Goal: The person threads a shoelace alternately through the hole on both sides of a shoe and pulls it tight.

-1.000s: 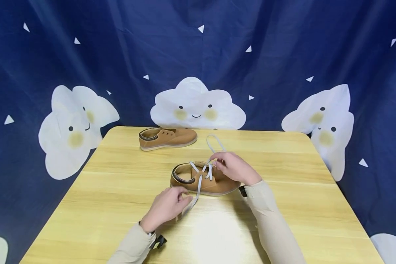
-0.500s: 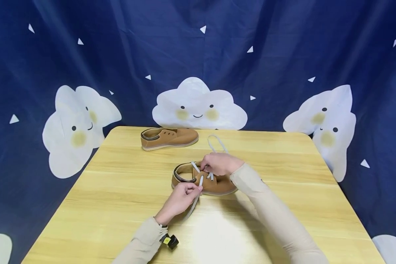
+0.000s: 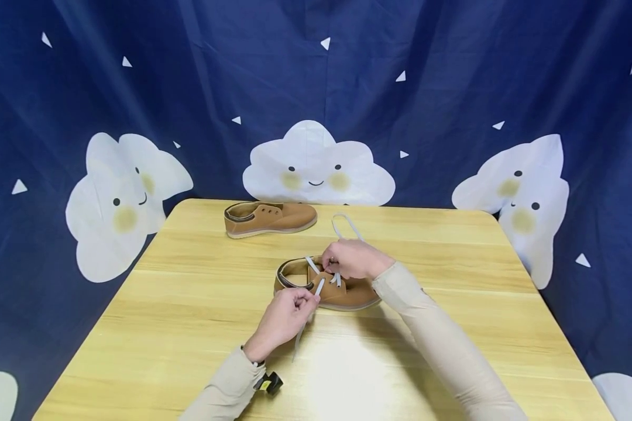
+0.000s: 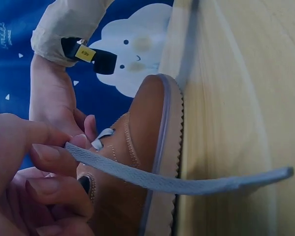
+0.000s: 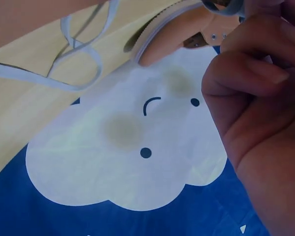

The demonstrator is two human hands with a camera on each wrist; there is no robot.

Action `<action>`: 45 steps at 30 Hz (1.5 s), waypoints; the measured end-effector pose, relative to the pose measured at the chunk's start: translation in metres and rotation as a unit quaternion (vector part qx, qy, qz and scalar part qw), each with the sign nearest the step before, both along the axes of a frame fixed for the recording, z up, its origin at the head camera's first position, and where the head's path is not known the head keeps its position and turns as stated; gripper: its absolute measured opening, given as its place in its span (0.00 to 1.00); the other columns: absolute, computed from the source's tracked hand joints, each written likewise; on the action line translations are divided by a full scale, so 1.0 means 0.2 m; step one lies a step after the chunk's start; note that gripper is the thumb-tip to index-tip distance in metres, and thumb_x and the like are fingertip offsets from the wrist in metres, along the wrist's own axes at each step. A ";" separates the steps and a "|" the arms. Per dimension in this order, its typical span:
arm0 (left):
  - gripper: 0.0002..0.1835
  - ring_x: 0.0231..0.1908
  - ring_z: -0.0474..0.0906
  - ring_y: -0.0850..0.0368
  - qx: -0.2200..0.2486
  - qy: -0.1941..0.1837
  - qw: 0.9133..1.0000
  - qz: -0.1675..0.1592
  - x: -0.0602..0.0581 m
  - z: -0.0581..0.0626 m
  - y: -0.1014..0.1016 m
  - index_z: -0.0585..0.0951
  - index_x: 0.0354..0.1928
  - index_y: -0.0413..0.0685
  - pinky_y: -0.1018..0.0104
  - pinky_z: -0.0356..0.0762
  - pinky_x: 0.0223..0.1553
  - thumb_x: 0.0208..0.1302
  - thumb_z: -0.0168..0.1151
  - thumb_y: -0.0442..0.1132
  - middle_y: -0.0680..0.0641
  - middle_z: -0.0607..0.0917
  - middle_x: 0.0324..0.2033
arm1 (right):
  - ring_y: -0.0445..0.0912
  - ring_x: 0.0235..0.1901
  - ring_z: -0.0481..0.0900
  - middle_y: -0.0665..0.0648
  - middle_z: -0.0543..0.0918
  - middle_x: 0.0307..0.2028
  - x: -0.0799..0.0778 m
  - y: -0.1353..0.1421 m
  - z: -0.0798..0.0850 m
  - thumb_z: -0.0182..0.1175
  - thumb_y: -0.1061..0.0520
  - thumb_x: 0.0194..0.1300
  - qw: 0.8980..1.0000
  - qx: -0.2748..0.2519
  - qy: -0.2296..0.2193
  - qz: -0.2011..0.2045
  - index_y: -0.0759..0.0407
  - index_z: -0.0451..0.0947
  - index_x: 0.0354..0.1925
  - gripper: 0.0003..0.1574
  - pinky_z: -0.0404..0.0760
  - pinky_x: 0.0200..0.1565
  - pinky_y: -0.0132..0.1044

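Note:
A brown lace-up shoe stands on the table in the head view, toe to the right. My left hand is at its near side and pinches a pale grey shoelace between thumb and index finger. The lace runs from a near eyelet to my fingers, and its free end hangs below. Over the lacing, my right hand has curled fingers pinching at the shoe's far eyelet flap. That pinch is partly hidden. The lace's other end forms a loop on the table behind the shoe.
A matching brown shoe, without a lace in its eyelets, stands at the table's back edge, left of centre. The wooden table meets a dark blue curtain with smiling clouds on its back and sides.
The left hand has moved up and right to the near lace and taken it between its fingers. The right hand has shifted left, from above the lacing to the far flap.

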State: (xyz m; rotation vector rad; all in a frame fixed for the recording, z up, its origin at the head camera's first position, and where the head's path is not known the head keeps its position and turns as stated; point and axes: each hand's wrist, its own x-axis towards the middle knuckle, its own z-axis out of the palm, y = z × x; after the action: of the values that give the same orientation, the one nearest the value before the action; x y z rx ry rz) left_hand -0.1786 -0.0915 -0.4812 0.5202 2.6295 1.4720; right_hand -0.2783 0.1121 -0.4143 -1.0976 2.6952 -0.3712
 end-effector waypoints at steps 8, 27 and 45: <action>0.14 0.14 0.62 0.70 -0.089 0.025 0.996 0.014 0.02 -0.05 -0.03 0.87 0.29 0.48 0.72 0.60 0.17 0.74 0.62 0.44 0.61 0.69 0.12 | 0.34 0.26 0.79 0.51 0.91 0.38 -0.02 0.01 -0.01 0.63 0.63 0.71 0.998 -0.046 -0.029 0.027 0.56 0.90 0.41 0.09 0.83 0.38 0.31; 0.18 0.40 0.79 0.53 -0.049 0.082 0.976 0.198 -0.13 -0.01 -0.23 0.82 0.54 0.46 0.62 0.74 0.40 0.73 0.63 0.50 0.47 0.85 0.44 | 0.38 0.11 0.52 0.45 0.59 0.08 -0.15 -0.19 -0.03 0.58 0.49 0.77 0.971 -0.095 -0.174 -0.137 0.50 0.65 0.09 0.37 0.59 0.19 0.30; 0.20 0.54 0.82 0.46 -0.081 0.045 0.989 0.116 -0.23 0.04 -0.22 0.82 0.60 0.43 0.48 0.80 0.56 0.71 0.64 0.44 0.41 0.86 0.55 | 0.59 0.52 0.88 0.60 0.91 0.43 -0.12 -0.19 0.03 0.57 0.57 0.78 0.834 -0.419 -0.279 -0.224 0.68 0.81 0.54 0.17 0.85 0.56 0.50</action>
State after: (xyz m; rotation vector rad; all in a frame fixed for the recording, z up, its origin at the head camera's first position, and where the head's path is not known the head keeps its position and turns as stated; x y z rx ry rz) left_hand -0.2247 -0.1351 -0.4734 0.2787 2.9332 1.2995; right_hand -0.3016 0.0749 -0.4088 -0.3263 2.1864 -1.7593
